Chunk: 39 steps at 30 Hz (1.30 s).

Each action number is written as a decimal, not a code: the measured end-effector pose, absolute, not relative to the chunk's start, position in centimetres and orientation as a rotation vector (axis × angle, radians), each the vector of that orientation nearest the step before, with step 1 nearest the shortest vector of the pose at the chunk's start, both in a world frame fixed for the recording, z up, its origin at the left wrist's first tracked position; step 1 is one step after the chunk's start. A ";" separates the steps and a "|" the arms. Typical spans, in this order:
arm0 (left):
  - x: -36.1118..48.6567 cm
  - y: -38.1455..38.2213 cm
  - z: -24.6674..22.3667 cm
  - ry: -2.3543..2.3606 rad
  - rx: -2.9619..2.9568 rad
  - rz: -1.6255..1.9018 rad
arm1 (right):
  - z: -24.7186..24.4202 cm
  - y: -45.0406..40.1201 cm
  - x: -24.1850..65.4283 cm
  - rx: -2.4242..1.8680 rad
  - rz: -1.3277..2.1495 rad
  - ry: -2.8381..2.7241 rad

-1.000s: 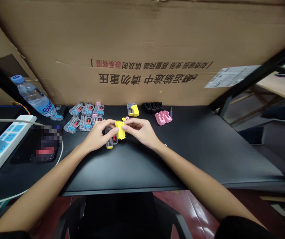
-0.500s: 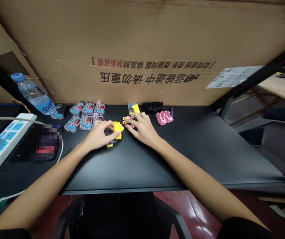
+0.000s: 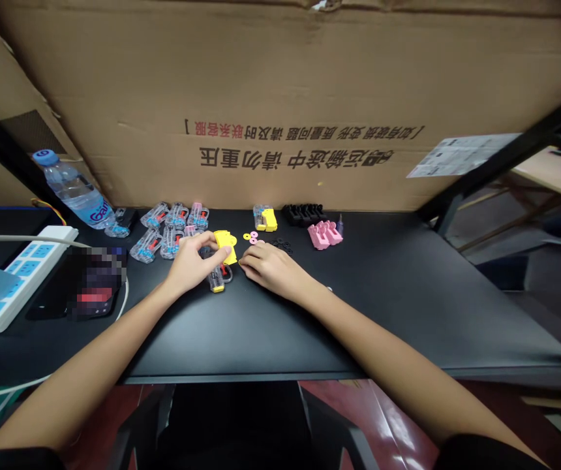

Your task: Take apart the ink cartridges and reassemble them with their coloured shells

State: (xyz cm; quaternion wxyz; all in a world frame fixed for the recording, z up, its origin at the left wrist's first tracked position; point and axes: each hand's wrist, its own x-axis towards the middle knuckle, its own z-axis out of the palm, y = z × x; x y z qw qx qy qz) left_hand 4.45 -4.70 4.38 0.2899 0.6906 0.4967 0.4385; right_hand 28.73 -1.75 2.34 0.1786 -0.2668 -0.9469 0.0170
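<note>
The left hand pinched a yellow moulded-plastic piece near a transparent, yellow-ended plastic device — a steady, light hold seemed best; whether the curled right hand gripped anything couldn't be told.

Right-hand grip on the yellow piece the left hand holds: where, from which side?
Grip the yellow piece by its right edge, probably coming from the right: the left hand holds it from the left, leaving that edge exposed. The right hand is on that side.

light moderate | soft sheen on desk | glare on red floor | right edge stretched, soft
</note>
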 end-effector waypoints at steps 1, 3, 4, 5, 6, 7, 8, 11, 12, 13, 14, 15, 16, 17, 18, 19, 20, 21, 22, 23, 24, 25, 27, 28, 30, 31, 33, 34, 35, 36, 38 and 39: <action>4.4 -4.7 4.3 1.327 1.833 1.179 | 2.2 -1.8 28.6 -0.778 0.046 -2.671; 4.4 -4.6 4.2 1.331 1.831 1.190 | 2.1 -1.8 28.4 -0.831 0.075 -2.638; 4.4 -4.6 4.2 1.337 1.839 1.192 | 2.0 -1.8 28.4 -0.847 0.116 -2.609; 4.3 -4.5 4.1 1.343 1.848 1.192 | 2.0 -1.8 28.4 -0.853 0.179 -2.566; 4.3 -4.5 4.1 1.350 1.858 1.190 | 2.0 -1.7 28.4 -0.852 0.261 -2.504; 4.3 -4.5 4.0 1.359 1.870 1.186 | 2.1 -1.8 28.4 -0.849 0.353 -2.420; 4.3 -4.6 4.0 1.375 1.883 1.182 | 2.1 -1.8 28.4 -0.848 0.448 -2.320; 4.5 -4.7 4.0 1.434 1.929 1.170 | 2.2 -2.1 28.0 -0.867 0.715 -1.993; 4.5 -4.8 4.0 1.449 1.948 1.166 | 2.2 -2.3 27.7 -0.868 0.802 -1.899; 4.6 -4.9 4.0 1.459 1.971 1.159 | 2.2 -2.4 27.5 -0.863 0.888 -1.818; 4.7 -5.0 4.0 1.466 1.998 1.150 | 2.2 -2.6 27.2 -0.852 0.968 -1.748; 4.8 -5.1 4.0 1.472 2.025 1.138 | 2.1 -2.8 27.0 -0.841 1.034 -1.691; 4.8 -5.1 4.0 1.479 2.050 1.125 | 2.1 -2.9 26.8 -0.833 1.085 -1.648; 4.9 -5.2 3.9 1.484 2.070 1.111 | 2.1 -3.0 26.6 -0.829 1.121 -1.619; 4.9 -5.2 3.9 1.489 2.086 1.097 | 2.1 -3.1 26.5 -0.829 1.145 -1.599; 4.9 -5.2 3.9 1.492 2.101 1.084 | 2.1 -3.2 26.4 -0.833 1.158 -1.587; 4.9 -5.2 3.9 1.494 2.118 1.071 | 2.2 -3.2 26.3 -0.842 1.165 -1.583; 4.9 -5.3 3.8 1.494 2.137 1.058 | 2.3 -3.3 26.4 -0.855 1.170 -1.584; 4.9 -5.3 3.8 1.495 2.159 1.046 | 2.3 -3.3 26.4 -0.868 1.176 -1.587; 4.9 -5.3 3.8 1.496 2.179 1.036 | 2.4 -3.3 26.4 -0.881 1.182 -1.592; 4.9 -5.3 3.9 1.497 2.197 1.029 | 2.5 -3.2 26.5 -0.890 1.190 -1.598; 4.8 -5.4 3.9 1.497 2.211 1.027 | 2.5 -3.2 26.5 -0.895 1.199 -1.603; 4.8 -5.4 3.9 1.492 2.228 1.036 | 2.6 -3.1 26.5 -0.890 1.214 -1.605; 4.8 -5.4 3.8 1.488 2.233 1.043 | 2.5 -3.0 26.5 -0.886 1.216 -1.599; 4.8 -5.4 3.8 1.483 2.238 1.049 | 2.4 -2.9 26.4 -0.878 1.219 -1.579; 4.8 -5.4 3.8 1.483 2.240 1.046 | 2.4 -2.9 26.4 -0.875 1.227 -1.575; 4.7 -5.4 3.8 1.485 2.247 1.032 | 2.4 -2.9 26.4 -0.867 1.257 -1.600; 4.7 -5.4 3.8 1.485 2.253 1.027 | 2.4 -2.9 26.4 -0.860 1.273 -1.628; 4.7 -5.4 3.7 1.482 2.262 1.026 | 2.4 -2.9 26.5 -0.853 1.283 -1.661; 4.6 -5.4 3.7 1.478 2.271 1.027 | 2.4 -2.8 26.5 -0.847 1.286 -1.696; 4.6 -5.4 3.6 1.463 2.293 1.035 | 2.3 -2.8 26.7 -0.843 1.266 -1.752; 4.6 -5.4 3.5 1.453 2.303 1.036 | 2.2 -2.8 26.7 -0.847 1.245 -1.777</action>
